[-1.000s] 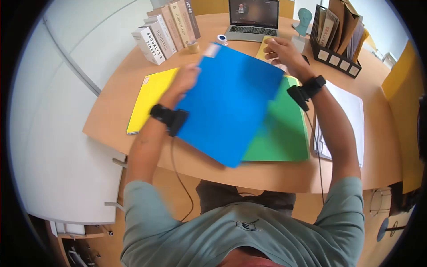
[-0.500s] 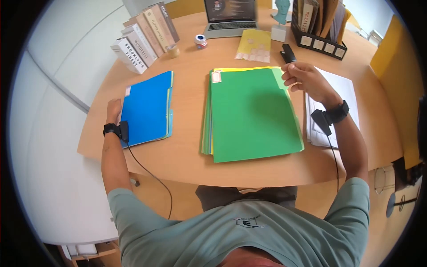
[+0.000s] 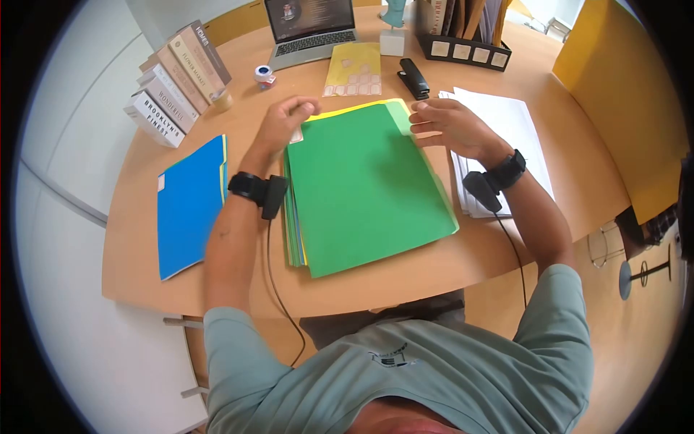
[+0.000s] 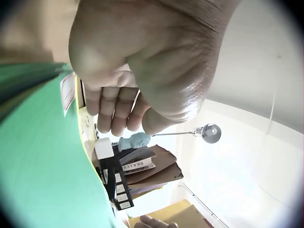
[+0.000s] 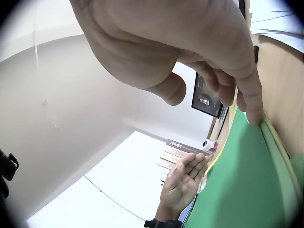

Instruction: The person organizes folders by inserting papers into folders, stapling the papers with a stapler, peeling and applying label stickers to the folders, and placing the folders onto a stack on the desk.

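A green folder lies on top of a stack of folders in the middle of the desk, with yellow, blue and more green edges showing below it. My left hand hovers by the stack's far left corner, fingers relaxed and holding nothing. At the far right edge is my right hand, its fingers loosely extended. In the right wrist view, its fingertips come right at the green folder's edge. To the left lies a blue folder with a white label, partly behind my left forearm.
White papers lie at the right, near a black stapler. Behind the stack are a yellow sticker sheet, a tape roll and a laptop. Several books stand at the back left, a black file holder at the back right.
The blue folder went from my left hand onto the desk at the left. My left hand then came back to the green folder's far left corner. My right hand moved nearer the stack's right edge.
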The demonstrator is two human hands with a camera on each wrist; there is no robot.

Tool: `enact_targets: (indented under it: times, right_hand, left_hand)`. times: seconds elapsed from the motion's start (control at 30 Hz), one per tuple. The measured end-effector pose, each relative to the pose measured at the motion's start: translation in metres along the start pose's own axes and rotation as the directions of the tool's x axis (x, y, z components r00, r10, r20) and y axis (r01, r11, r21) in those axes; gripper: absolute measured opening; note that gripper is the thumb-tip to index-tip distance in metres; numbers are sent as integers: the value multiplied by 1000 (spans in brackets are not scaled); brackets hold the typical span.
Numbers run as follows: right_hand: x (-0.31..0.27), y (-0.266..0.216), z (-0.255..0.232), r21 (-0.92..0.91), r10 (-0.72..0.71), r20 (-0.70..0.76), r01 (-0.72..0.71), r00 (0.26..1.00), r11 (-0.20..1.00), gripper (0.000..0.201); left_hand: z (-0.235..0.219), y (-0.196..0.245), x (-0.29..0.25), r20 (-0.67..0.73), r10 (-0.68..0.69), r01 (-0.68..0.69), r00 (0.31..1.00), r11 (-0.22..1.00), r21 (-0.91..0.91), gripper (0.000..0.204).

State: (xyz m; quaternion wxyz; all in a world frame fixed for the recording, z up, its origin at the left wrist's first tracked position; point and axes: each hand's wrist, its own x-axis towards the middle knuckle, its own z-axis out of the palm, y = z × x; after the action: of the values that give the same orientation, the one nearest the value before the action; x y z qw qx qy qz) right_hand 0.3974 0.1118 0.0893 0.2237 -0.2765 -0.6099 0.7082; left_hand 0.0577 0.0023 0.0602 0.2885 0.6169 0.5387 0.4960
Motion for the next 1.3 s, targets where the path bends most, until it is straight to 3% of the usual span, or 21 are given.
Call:
enact_targets:
  times: [0.17, 0.27, 0.37, 0.5, 0.57, 0.67, 0.7, 0.77, 0.8, 0.83, 0.9, 0.93, 1.0, 1.03, 1.1, 1.2, 1.3]
  right_hand:
    - [0, -5, 9, -56, 22, -29, -24, 999, 998, 50]
    - [0, -8, 9, -18, 70, -52, -71, 996, 997, 41]
    - [7, -10, 4, 215, 52, -15, -48, 999, 975, 36]
    - [5, -40, 27, 353, -116, 187, 44, 976, 935, 24]
    - [9, -54, 52, 411, -263, 215, 156, 941, 898, 26]
    - [17, -55, 86, 387, -412, 380, 262, 828, 884, 37]
    - [14, -56, 89, 293, -368, 451, 255, 813, 922, 38]
    - [5, -56, 81, 47, -362, 438, 381, 823, 923, 39]
    - [-1, -58, 67, -129, -371, 376, 444, 849, 887, 39]
    - [-8, -62, 44, -303, -387, 317, 479, 866, 824, 40]
    - [-10, -59, -17, -531, -432, 64, 398, 899, 748, 43]
    - [-8, -51, -60, -690, -444, -91, 265, 891, 674, 41]
    - [-19, -41, -134, -879, -488, -324, -68, 811, 471, 46]
    - [-24, -30, -175, -907, -542, -401, -239, 738, 346, 48]
    - [-49, -19, -231, -872, -449, -488, -436, 749, 221, 47]
    - [-74, -11, -219, -671, -161, -709, -585, 687, 456, 37]
    - [-71, 15, -255, -675, -61, -560, -413, 826, 611, 33]
  left_hand:
    - [16, -12, 4, -7, -106, 106, 994, 994, 28, 36]
    - [15, -11, 0, -41, -130, 130, 991, 992, -5, 36]
    - [11, -17, 2, -88, -125, 120, 988, 991, -60, 37]
    - [13, -15, 3, -148, -37, 31, 988, 999, -37, 34]
    - [12, -10, 2, -155, -48, 44, 987, 999, -28, 31]
    - [6, -15, -2, -138, -83, 63, 987, 988, -144, 30]
    - [3, -18, -1, -134, -99, 70, 986, 976, -207, 30]
    - [-2, -15, -1, -167, -67, 19, 984, 962, -273, 25]
    - [-6, -16, -1, -191, -56, -5, 980, 952, -305, 23]
    - [-12, -24, 2, -175, -26, -56, 984, 893, -447, 21]
    - [-21, -45, 9, -162, 40, -143, 986, 705, -695, 17]
    - [-20, -25, -2, -157, -40, -75, 987, 745, -663, 15]
    - [-40, -54, 6, -20, 207, -138, 978, 571, -809, 26]
    - [-47, -72, 13, 16, 296, -136, 955, 486, -863, 31]
    - [-40, -64, 8, -45, 324, -223, 945, 538, -813, 32]
    - [-36, -76, 8, -92, 350, -263, 932, 480, -837, 32]
    - [-34, -89, 9, -126, 373, -291, 919, 428, -856, 31]
